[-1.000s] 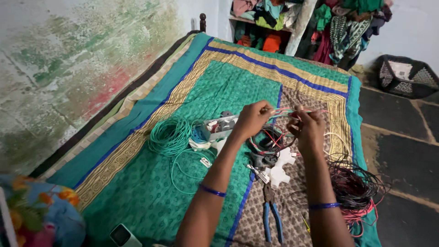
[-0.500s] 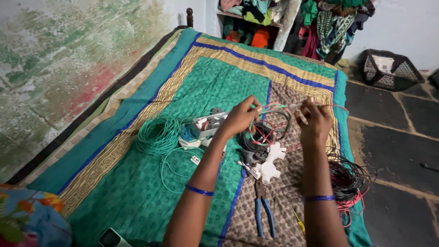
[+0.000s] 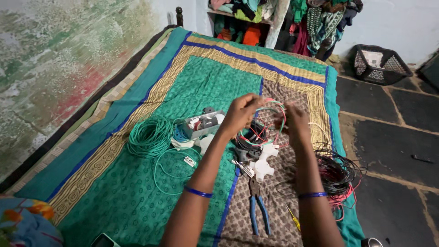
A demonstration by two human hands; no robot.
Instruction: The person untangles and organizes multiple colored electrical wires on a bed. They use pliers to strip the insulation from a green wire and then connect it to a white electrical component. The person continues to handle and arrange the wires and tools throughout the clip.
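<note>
My left hand (image 3: 239, 114) and my right hand (image 3: 295, 121) are raised over the bed, each gripping a small loop of red, green and white wire (image 3: 274, 120) that hangs between them. Below the hands lie white plastic fittings (image 3: 264, 160) and a dark bundle of parts (image 3: 247, 151). Blue-handled pliers (image 3: 257, 206) rest on the quilt (image 3: 137, 201) near my forearms, with a yellow screwdriver (image 3: 293, 218) beside them. Both wrists wear blue bangles.
A coil of green cable (image 3: 150, 136) lies at left, next to a small box of parts (image 3: 201, 124). A tangle of black and red wires (image 3: 338, 176) sits at the bed's right edge. A black basket (image 3: 382, 64) stands on the stone floor; clothes hang at the back.
The view has tilted upward a little. My hands have lifted slightly and the wire between them has gathered into a tighter loop.
</note>
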